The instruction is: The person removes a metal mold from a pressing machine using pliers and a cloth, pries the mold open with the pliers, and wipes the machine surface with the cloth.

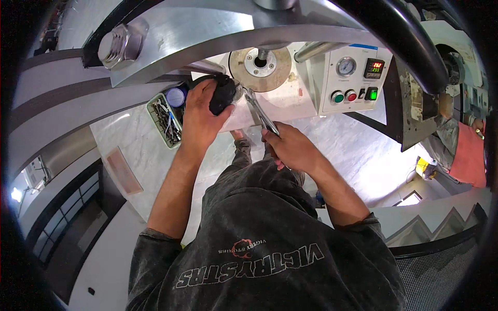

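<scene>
My left hand (198, 111) is wrapped over a dark, rounded piece (222, 96) on the left part of the pale machine table (290, 103). What the piece is I cannot make out, and my palm hides part of it. A small shiny part (238, 93) shows at its right edge. In my right hand (293, 147) is a pair of silver pliers (261, 111), gripped by the handles. Their jaws point up and left, close beside the shiny part; whether they touch it I cannot tell. Just behind stands a round metal disc (282, 67) with a bolted hub.
A thick steel plate (192, 44) with a large bolt (118, 46) arches overhead. At upper right a black bar (399, 39) crosses. The control panel (355, 78) has a gauge, a display and buttons. Left lie a green tray (154, 111) of metal bits and a blue-lidded jar (176, 97). Another person (461, 150) is far right.
</scene>
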Demonstrator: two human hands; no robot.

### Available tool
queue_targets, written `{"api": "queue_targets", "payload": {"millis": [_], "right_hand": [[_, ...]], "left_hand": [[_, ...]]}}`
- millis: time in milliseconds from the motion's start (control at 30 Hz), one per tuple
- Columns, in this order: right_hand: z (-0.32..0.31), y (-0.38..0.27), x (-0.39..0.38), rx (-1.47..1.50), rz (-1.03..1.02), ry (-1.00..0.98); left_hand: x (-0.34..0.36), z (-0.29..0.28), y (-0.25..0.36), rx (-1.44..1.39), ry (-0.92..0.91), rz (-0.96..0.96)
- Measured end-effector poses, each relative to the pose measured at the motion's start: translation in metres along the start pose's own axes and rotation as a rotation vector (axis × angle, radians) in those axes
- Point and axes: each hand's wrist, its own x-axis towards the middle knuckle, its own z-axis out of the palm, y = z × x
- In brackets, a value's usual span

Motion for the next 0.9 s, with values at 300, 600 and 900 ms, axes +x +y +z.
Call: {"api": "queue_targets", "payload": {"millis": [300,600,900], "right_hand": [[0.0,0.008,0.011,0.03,-0.002,-0.024],[0.004,0.009,0.01,0.0,-0.003,-0.017],[0.005,0.009,0.018,0.085,0.022,-0.088]], "left_hand": [[0.002,-0.019,-0.012,-0.385,0.013,-0.065],[-0.01,-0.008,-0.01,-0.675,0.28,-0.532],[0.014,-0.014,-0.001,-0.455,0.13,-0.497]]}}
